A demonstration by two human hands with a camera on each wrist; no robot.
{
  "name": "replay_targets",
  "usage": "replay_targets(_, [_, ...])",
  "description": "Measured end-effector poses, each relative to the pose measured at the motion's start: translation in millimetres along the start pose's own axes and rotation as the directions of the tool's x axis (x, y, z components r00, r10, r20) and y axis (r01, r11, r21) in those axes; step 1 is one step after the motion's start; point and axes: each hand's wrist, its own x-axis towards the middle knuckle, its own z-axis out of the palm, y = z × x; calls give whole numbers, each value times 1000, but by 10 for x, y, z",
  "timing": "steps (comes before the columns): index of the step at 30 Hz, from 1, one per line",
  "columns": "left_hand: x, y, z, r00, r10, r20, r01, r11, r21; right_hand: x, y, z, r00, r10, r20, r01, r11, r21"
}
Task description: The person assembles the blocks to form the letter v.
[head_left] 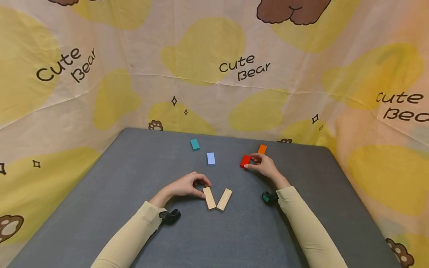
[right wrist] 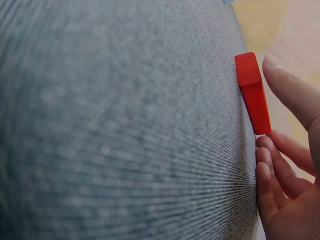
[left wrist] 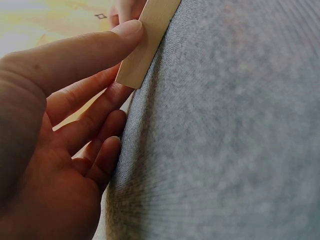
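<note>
Two pale wooden blocks lie as a V on the table, their near ends close together: a left wooden block (head_left: 209,198) and a right wooden block (head_left: 224,200). My left hand (head_left: 185,185) pinches the left one at its far end. In the left wrist view the thumb presses on this wooden block (left wrist: 148,47), with fingers behind it. Farther right, my right hand (head_left: 266,166) holds a red block (head_left: 245,161), thumb at its near end and fingers along its right side. The right wrist view shows the red block (right wrist: 255,95) between thumb and index finger.
An orange block (head_left: 262,149) lies just behind the right hand. Toward the back middle are a teal block (head_left: 195,144) and a light blue block (head_left: 210,159). The grey table (head_left: 100,186) meets a patterned cloth (head_left: 201,56) at its back and sides.
</note>
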Motion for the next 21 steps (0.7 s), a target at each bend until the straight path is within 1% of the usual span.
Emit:
replay_targets(6, [-5,-8,4,1000,-11,3,11,1000,-8,6,18,15,1000,-19,8,19,1000,-24])
replay_targets(12, [-3,7,-2,1000,-5,0,5,1000,-1,17,39,22,999,-39,-3,39,998,-41])
replay_targets(21, [0,21,1,1000,-8,2,8,1000,-4,20,60,37,999,-28,-19,27,999,-42])
